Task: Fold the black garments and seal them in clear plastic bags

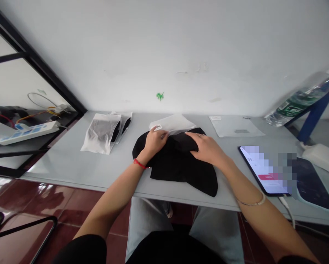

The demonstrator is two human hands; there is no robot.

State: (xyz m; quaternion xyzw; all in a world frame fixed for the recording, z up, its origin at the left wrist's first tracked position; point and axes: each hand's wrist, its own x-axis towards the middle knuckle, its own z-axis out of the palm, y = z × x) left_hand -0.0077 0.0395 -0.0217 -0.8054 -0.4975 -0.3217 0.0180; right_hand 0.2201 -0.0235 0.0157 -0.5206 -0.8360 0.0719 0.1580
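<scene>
A black cloth item (178, 168) lies spread and partly folded near the table's front edge; its exact kind does not show. My left hand (155, 142), with a red bracelet at the wrist, is closed on its upper left part, fingers curled and their tips partly hidden. On the other side, my right hand (208, 147) has thumb and fingers gripping a fold of the same cloth. Just behind, a frosted plastic bag (178, 122) with a small white label touches the cloth's far edge, close to my left fingers.
Frosted bags with black contents (99, 134) lie at the left. Another flat frosted bag (236, 126) is at the back right. A lit phone (259, 172), a dark phone (315, 187) and a plastic bottle (293, 104) are right. A power strip (29, 132) sits far left.
</scene>
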